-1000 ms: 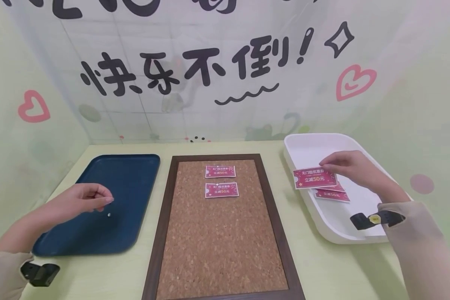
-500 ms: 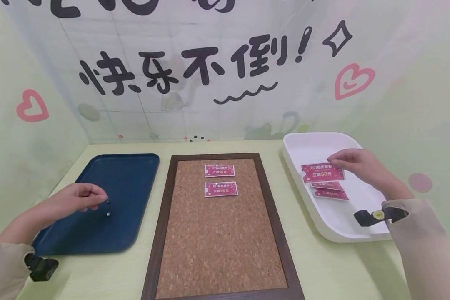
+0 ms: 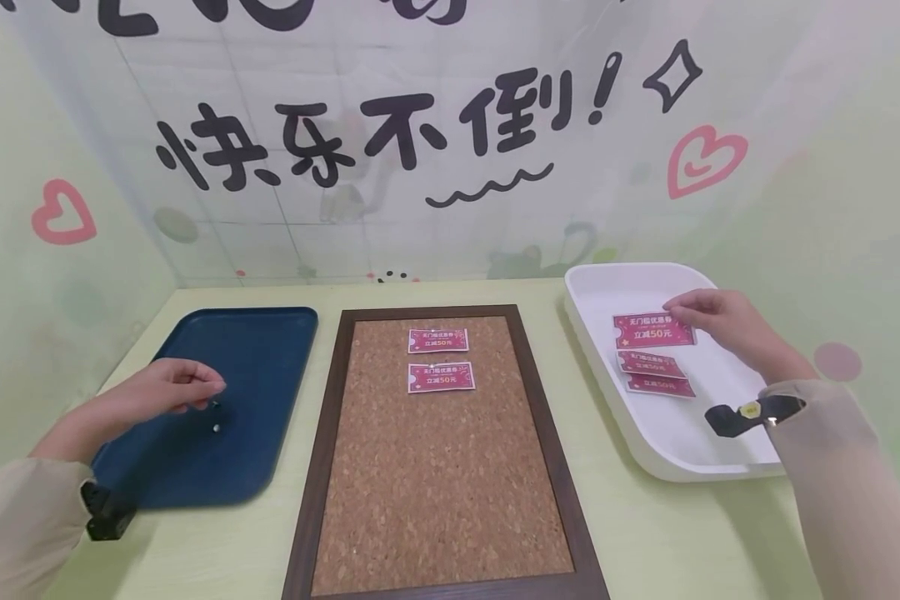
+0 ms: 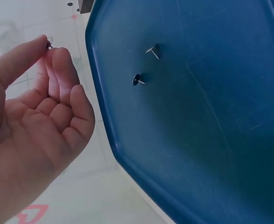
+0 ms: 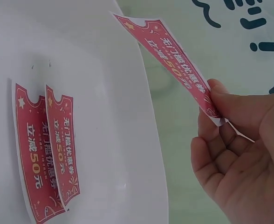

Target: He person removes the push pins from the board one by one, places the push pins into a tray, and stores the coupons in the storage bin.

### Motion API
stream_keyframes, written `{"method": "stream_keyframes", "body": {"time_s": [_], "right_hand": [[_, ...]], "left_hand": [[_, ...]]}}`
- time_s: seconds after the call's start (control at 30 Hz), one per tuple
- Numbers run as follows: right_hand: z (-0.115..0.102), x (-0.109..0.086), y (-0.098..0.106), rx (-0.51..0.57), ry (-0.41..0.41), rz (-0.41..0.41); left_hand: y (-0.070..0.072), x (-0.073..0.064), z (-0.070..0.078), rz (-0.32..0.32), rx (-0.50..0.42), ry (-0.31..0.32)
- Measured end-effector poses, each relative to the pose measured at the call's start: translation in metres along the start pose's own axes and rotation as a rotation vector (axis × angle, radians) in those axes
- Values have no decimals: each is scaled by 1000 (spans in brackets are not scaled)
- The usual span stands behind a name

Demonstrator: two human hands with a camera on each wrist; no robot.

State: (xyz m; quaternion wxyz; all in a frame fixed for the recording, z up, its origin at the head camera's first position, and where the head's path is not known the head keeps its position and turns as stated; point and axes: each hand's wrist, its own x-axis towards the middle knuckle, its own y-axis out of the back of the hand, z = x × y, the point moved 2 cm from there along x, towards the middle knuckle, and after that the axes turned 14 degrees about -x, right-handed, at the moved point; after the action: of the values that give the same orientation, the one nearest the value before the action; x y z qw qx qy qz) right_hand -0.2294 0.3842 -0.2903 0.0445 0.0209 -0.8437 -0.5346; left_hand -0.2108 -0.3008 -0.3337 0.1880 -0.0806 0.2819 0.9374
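My left hand (image 3: pixel 168 387) is above the dark blue tray (image 3: pixel 270 375). In the left wrist view its thumb and fingertip pinch a small thumbtack (image 4: pixel 50 43), mostly hidden by the fingers. Two more thumbtacks lie on the tray, one with its pin sideways (image 4: pixel 138 80) and another tack (image 4: pixel 153 50) beside it. Over the white bin, my right hand (image 3: pixel 720 321) pinches a red coupon (image 3: pixel 654 330) by one end. Below it two overlapping coupons (image 5: pixel 62 144) lie in the bin.
A cork board (image 3: pixel 442 483) with a dark wooden frame lies between tray and bin. Two red coupons, an upper one (image 3: pixel 438 341) and a lower one (image 3: pixel 441 377), are pinned near its far end. The white bin (image 3: pixel 641 450) has raised walls. A printed cloth (image 3: pixel 390 225) hangs behind the table.
My right hand has moved right and away from me, separating its coupon from the two below. Over the tray, my left hand has shifted only slightly.
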Motion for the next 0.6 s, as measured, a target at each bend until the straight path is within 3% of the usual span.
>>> {"method": "stream_keyframes", "body": {"time_s": [0.27, 0.6], "right_hand": [[11, 10, -4, 29, -56, -17], [43, 21, -19, 63, -139, -102]], "left_hand": [[0, 6, -4, 3, -15, -8], [-7, 21, -10, 17, 8, 15]]}}
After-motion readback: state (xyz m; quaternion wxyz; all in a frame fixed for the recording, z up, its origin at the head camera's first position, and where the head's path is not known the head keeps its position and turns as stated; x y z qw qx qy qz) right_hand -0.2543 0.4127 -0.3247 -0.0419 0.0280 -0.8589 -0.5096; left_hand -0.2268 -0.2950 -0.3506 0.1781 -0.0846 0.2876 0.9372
